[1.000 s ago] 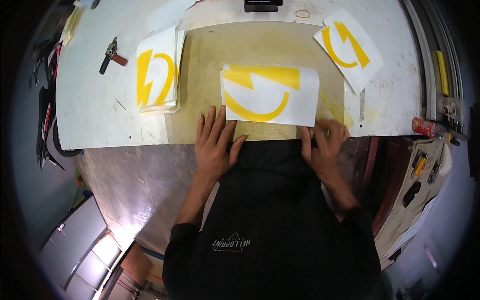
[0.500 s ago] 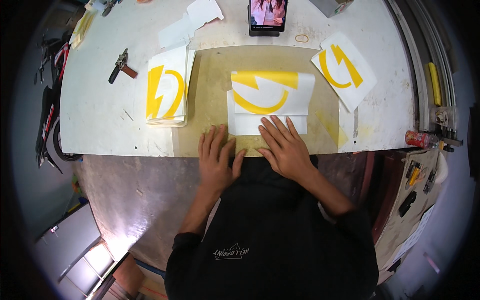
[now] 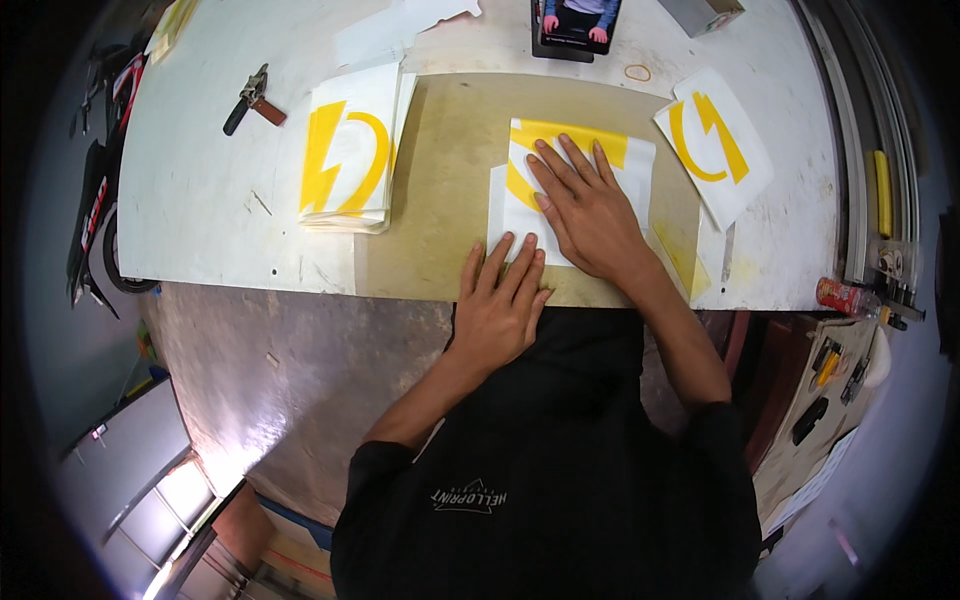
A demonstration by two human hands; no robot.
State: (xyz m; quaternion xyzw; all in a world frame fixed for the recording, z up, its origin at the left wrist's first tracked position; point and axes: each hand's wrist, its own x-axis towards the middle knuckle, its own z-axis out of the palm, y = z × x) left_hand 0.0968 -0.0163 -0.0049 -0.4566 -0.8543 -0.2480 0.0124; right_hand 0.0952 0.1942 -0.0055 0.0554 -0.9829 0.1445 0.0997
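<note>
A folded white sheet with yellow printing [image 3: 518,205] lies before me on a yellowish mat [image 3: 445,140]. My right hand [image 3: 595,210] rests flat across its printed face, fingers spread and pointing away from me. With fingers stretched out, my left hand [image 3: 505,305] touches the sheet's near left part. Both hands hide much of the print and the near edge. To the left is a stack of similar folded white pieces with yellow printing [image 3: 345,165]. Another such piece [image 3: 710,150] lies slanted at the right.
A phone [image 3: 575,20] stands on a holder at the back. Beside the stack lies a hand tool with a brown part [image 3: 257,103]. A rubber band [image 3: 637,72] and white paper scraps [image 3: 400,30] lie farther back. A red-labelled bottle [image 3: 845,297] is near the right corner.
My right hand has slid farther up onto the printed face of the sheet. My left hand has moved right, from the mat onto the sheet's near part. The whole view has shifted slightly.
</note>
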